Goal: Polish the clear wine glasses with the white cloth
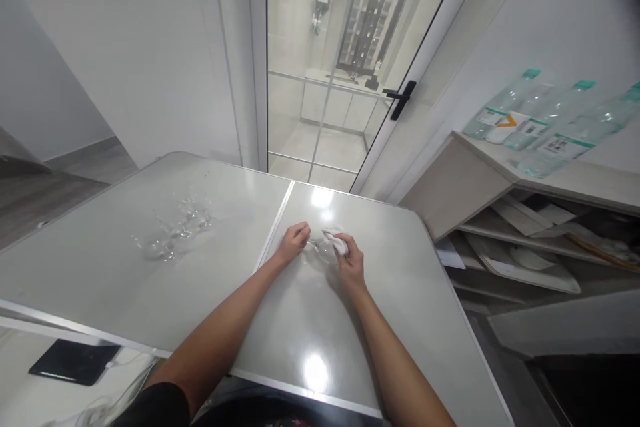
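Note:
A small see-through piece with a rounded body and a thin stem is held low over the table between my hands. My left hand is closed, its fingers pinching the stem end. In my right hand is a bunched white cloth, pressed against the rounded body. Whether the piece is glass or plastic I cannot tell. Off to the left, a cluster of similar clear pieces with thin, sticking-out ends lies on the table.
The pale glossy table has a metal seam down its middle. Beyond it stands a glazed door with a black handle. Several clear bottles top the shelf unit at right. A dark tablet-like device lies lower left.

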Tool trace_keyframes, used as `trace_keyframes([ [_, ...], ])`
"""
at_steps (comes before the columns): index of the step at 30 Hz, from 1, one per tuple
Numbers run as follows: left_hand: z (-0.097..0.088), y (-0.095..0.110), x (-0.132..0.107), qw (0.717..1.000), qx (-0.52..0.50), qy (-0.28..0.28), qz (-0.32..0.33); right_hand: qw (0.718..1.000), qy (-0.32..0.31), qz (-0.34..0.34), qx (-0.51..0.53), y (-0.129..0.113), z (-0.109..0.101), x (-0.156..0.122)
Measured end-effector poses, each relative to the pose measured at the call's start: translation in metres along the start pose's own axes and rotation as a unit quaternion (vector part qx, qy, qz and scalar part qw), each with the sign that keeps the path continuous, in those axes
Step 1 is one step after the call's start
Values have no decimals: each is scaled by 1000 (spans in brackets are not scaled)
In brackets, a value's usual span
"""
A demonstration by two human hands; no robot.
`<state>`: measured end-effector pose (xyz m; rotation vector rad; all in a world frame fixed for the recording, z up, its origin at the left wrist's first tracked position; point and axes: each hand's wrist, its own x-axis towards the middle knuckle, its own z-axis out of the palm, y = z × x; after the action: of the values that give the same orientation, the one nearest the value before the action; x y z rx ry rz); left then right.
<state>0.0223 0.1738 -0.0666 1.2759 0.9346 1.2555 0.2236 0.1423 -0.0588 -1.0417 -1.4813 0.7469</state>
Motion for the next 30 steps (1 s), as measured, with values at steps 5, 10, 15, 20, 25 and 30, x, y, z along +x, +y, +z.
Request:
trace_keyframes([
  [5, -5, 4, -6, 980, 95, 79, 157, 984, -50, 105, 133, 1, 6, 2],
  [10, -6, 5, -9, 960, 158, 93, 213, 862, -115, 334, 363, 3, 13, 1],
  [15, -12, 6, -7, 948, 180, 112, 236, 790, -127, 441, 406, -5, 10, -1],
  [20, -12, 0, -3, 976, 113, 69, 173, 897, -54, 310, 311, -6, 13, -1],
  [25, -5, -10, 4, 999, -2, -46, -25, 990, 23, 77, 116, -10, 7, 0],
  [30, -8, -4, -1, 995, 59, 37, 66, 978, -12, 135, 161, -7, 13, 0],
])
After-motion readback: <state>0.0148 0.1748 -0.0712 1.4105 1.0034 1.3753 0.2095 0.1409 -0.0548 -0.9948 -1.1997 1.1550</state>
